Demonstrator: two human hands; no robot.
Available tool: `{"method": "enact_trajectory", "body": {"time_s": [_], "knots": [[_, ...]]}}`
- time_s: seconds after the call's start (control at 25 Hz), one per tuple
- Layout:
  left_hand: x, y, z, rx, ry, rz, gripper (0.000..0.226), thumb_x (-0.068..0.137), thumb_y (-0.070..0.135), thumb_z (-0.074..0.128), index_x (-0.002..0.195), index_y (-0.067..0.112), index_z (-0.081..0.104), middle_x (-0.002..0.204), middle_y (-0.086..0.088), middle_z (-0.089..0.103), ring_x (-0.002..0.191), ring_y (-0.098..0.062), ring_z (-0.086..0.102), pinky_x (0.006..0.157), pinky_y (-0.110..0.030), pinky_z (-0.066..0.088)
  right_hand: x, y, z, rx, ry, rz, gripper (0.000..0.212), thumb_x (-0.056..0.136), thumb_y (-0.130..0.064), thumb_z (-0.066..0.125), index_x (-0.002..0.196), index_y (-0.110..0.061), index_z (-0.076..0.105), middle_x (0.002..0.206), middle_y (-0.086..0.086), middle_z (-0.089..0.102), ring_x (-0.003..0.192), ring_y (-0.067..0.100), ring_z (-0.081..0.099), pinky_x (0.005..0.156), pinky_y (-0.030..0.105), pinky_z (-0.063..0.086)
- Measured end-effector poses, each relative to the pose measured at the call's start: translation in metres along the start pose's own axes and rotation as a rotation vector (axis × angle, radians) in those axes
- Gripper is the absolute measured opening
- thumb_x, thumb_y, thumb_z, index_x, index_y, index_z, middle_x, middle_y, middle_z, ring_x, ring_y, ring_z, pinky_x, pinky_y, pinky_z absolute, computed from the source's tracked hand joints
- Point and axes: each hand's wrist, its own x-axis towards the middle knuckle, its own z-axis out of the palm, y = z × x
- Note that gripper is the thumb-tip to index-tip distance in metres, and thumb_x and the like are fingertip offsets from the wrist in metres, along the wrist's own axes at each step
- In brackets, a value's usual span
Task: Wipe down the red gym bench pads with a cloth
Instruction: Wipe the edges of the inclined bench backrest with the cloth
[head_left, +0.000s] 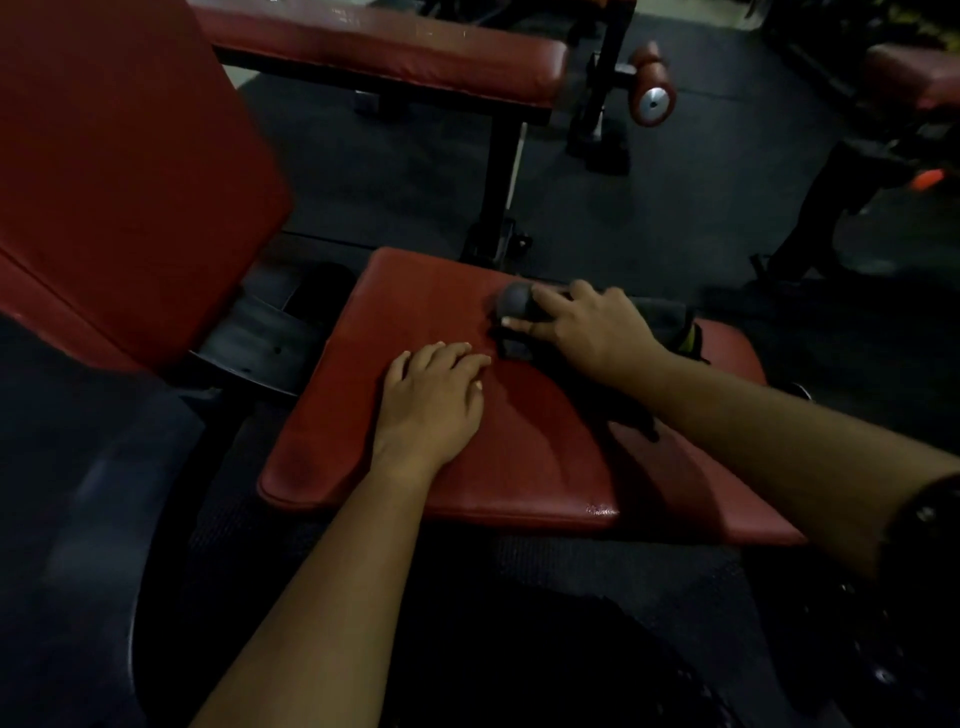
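The biggest thing here is the tilted red backrest pad (119, 171) filling the upper left of the frame, raised on its dark frame and out of reach of both hands for now. Below it, in the centre, lies the red seat pad (519, 467), flat and facing up, and this is plainly the surface being worked on. Along the top edge runs a second bench (374, 47) with the same red covering, standing well apart across the dark rubber floor (395, 156). The left hand (436, 389) rests spread and flat on the middle of the seat pad, fingers straight and together; I'd say it is there to brace the body and steady the pad while the other arm reaches. The right hand (587, 322) is stretched to the far edge of the seat, thumb and fingers curled over a bunched dark grey cloth (514, 306) and pressing it onto the vinyl, a grip that keeps the wad from slipping under pressure. More dark fabric seems to trail beneath that forearm, though the light is too dim to be sure. Smallest, at the upper right of centre, is a red foam roller (652, 83) on the other machine.
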Motion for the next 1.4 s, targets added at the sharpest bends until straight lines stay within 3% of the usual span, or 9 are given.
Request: {"method": "enact_trajectory", "body": {"time_s": [0.2,0.44,0.6,0.76,0.88,1.0,1.08,1.2,1.4], "knots": [[0.002,-0.002,0.004,0.014,0.018,0.005,0.039,0.099,0.03,0.042,0.137,0.032,0.052,0.147,0.009,0.045,0.139,-0.016,0.035,0.114,-0.04,0.026,0.054,0.023,0.01,0.044,-0.079,0.173,0.047,0.103,-0.034,0.034,0.145,-0.053,0.024,0.134,0.002,0.042,0.108,0.031,0.048,0.067,0.04,0.039],[0.003,0.01,0.003,-0.01,0.011,0.101,0.037,0.1,0.031,0.043,0.135,0.032,0.055,0.144,0.011,0.047,0.137,-0.014,0.037,0.115,-0.039,0.023,0.071,0.031,0.011,0.515,-0.299,0.552,0.045,0.098,-0.037,0.043,0.142,-0.03,0.041,0.136,0.007,0.05,0.12,0.033,0.051,0.088,0.045,0.046],[0.007,0.014,0.002,-0.023,0.042,0.099,0.03,0.097,0.032,0.049,0.123,0.026,0.063,0.12,0.008,0.06,0.113,-0.017,0.053,0.097,-0.036,0.042,0.034,0.023,-0.006,0.564,-0.297,0.465,0.044,0.095,-0.042,0.045,0.138,-0.033,0.044,0.135,0.006,0.051,0.115,0.031,0.055,0.078,0.04,0.043],[0.013,0.02,0.002,-0.013,0.02,0.103,0.032,0.095,0.035,0.051,0.124,0.026,0.061,0.121,0.007,0.058,0.113,-0.018,0.051,0.096,-0.037,0.041,-0.038,-0.01,-0.028,0.432,-0.286,0.274,0.055,0.095,-0.032,0.047,0.145,-0.049,0.03,0.142,0.004,0.041,0.117,0.032,0.051,0.087,0.039,0.048],[0.012,0.022,0.005,-0.018,-0.029,0.119,0.039,0.096,0.037,0.049,0.135,0.03,0.053,0.138,0.008,0.05,0.128,-0.017,0.044,0.106,-0.038,0.033,-0.093,-0.038,-0.044,0.406,-0.259,0.181,0.062,0.098,-0.028,0.043,0.148,-0.05,0.016,0.134,0.003,0.039,0.111,0.029,0.047,0.076,0.037,0.046],[0.012,0.024,0.004,0.035,-0.111,0.113,0.056,0.1,0.038,0.04,0.153,0.035,0.023,0.162,0.008,0.015,0.149,-0.015,0.012,0.121,-0.043,0.007,-0.141,-0.052,-0.052,0.395,-0.279,0.101,0.069,0.098,-0.026,0.044,0.149,-0.051,0.004,0.146,0.006,0.025,0.111,0.029,0.045,0.069,0.034,0.045],[0.014,0.031,0.003,0.062,-0.1,0.131,0.061,0.1,0.04,0.036,0.155,0.036,0.011,0.164,0.008,0.003,0.15,-0.014,0.003,0.121,-0.044,-0.001,-0.169,-0.057,-0.049,0.377,-0.225,0.063,0.075,0.089,-0.022,0.056,0.146,-0.053,0.019,0.148,0.012,0.033,0.101,0.031,0.053,0.06,0.033,0.044],[0.012,0.043,0.01,0.049,-0.14,0.164,0.063,0.1,0.049,0.033,0.155,0.036,0.006,0.163,0.009,0.007,0.15,-0.014,0.004,0.122,-0.045,0.001,-0.198,-0.06,-0.038,0.304,-0.051,0.018,0.065,0.069,-0.018,0.064,0.129,-0.043,0.057,0.125,0.016,0.062,0.067,0.032,0.059,0.04,0.031,0.038],[0.015,0.046,0.017,0.06,-0.172,0.131,0.058,0.099,0.05,0.036,0.153,0.033,0.024,0.161,0.01,0.019,0.149,-0.013,0.01,0.121,-0.045,0.003,-0.176,-0.029,-0.013,0.213,0.072,0.059,0.055,0.078,-0.022,0.057,0.128,-0.045,0.058,0.126,0.009,0.06,0.07,0.031,0.056,0.046,0.03,0.032]]}}
